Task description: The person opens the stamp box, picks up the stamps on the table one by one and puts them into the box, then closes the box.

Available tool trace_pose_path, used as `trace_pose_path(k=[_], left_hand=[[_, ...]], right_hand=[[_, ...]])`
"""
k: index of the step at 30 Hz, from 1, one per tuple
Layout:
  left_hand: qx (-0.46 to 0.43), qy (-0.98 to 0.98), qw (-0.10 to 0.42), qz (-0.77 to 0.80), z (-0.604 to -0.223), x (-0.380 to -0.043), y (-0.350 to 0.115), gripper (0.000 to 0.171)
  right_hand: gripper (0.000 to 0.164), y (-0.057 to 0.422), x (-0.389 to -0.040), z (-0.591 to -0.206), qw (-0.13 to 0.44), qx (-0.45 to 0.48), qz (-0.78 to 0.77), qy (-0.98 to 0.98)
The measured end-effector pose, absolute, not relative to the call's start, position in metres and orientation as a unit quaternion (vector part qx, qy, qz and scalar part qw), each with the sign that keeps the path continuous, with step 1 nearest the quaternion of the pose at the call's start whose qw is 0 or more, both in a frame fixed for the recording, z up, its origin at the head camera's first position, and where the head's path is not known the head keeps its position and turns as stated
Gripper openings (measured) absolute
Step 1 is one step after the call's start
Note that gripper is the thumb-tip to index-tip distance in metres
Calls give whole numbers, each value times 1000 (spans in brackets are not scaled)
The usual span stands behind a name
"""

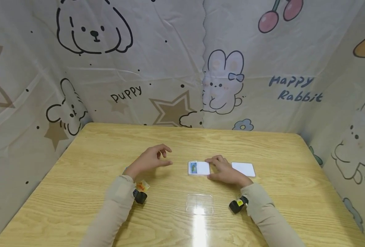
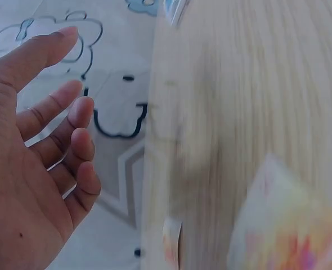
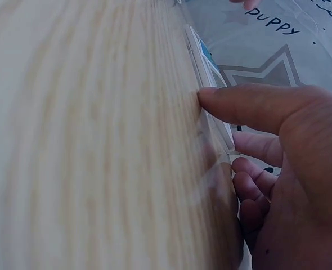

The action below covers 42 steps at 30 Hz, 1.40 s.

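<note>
My right hand (image 1: 224, 171) holds the right end of a small flat case (image 1: 203, 168), with the thumb at its near edge and the index finger at its far edge. Inside the case lies something white, with a small blue-green picture piece (image 1: 193, 167) over its left end. The right wrist view shows the thumb (image 3: 250, 107) and index finger on either side of the case's end. My left hand (image 1: 153, 159) hovers to the left of the case, fingers loosely bent, holding nothing. Its palm and separated fingers show in the left wrist view.
A clear plastic lid or tray (image 1: 199, 204) lies nearer to me. To the right, behind the right wrist, is a white card-like rectangle (image 1: 244, 169). An orange-and-yellow picture piece (image 1: 143, 185) lies beside the left wrist. Printed cloth (image 1: 170, 68) hangs around the wooden table (image 1: 108, 144).
</note>
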<state>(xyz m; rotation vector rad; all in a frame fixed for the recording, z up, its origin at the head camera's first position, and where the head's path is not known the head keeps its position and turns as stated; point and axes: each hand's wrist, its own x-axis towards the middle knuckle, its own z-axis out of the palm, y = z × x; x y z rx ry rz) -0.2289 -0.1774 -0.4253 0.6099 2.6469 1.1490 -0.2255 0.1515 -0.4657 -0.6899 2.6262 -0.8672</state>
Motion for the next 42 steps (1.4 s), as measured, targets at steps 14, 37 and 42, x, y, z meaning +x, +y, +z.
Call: trace_pose_path(k=[14, 37, 42], left_hand=[[128, 902, 98, 400, -426, -208, -246, 56], [71, 909, 106, 396, -445, -181, -303, 63], [74, 910, 104, 394, -450, -181, -308, 63]], right_hand=[[62, 150, -226, -465, 144, -243, -297, 912], [61, 150, -224, -463, 139, -247, -295, 912], [61, 149, -224, -464, 143, -243, -300, 912]])
